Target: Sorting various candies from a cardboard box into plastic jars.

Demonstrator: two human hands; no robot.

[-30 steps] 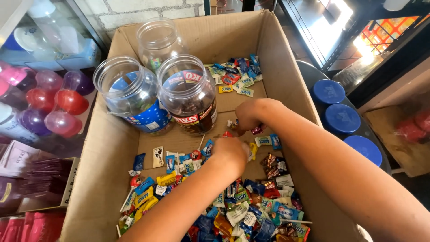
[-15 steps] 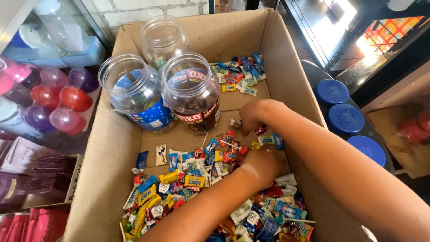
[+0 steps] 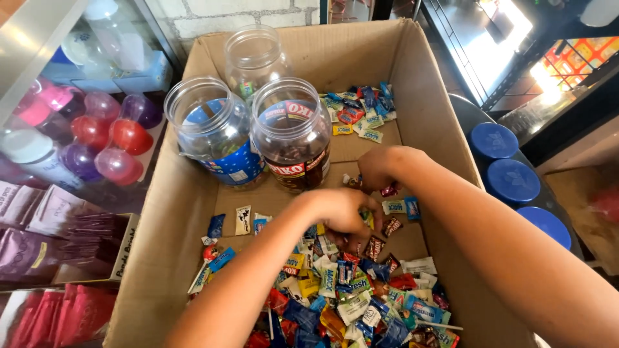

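Left hand (image 3: 342, 209) curled, fingers down in the wrapped candies (image 3: 348, 303), pinching a few pieces; which ones, cannot tell. Right hand (image 3: 380, 166) at its 1 o'clock, closed in a loose fist over small pieces on the box floor; what it grips is hidden under the knuckles. The main candy heap spreads from the left hand toward 6 o'clock, mixed blue, yellow and red wrappers, with loose pieces trailing to 9 o'clock. A second, smaller pile (image 3: 361, 113) lies at 12 o'clock from the right hand, against the far wall. At 11 o'clock, three clear plastic jars, lids off: the brown-labelled jar (image 3: 291, 135) nearest, the blue-labelled jar (image 3: 213, 132) beside it, a third jar (image 3: 255, 57) behind. All sit in a cardboard box (image 3: 161, 212). Left of the box, round coloured capsules (image 3: 109, 138) and pink packets (image 3: 39, 219); right, three blue lids (image 3: 512, 180). Lower box corner cut off by the forearms.
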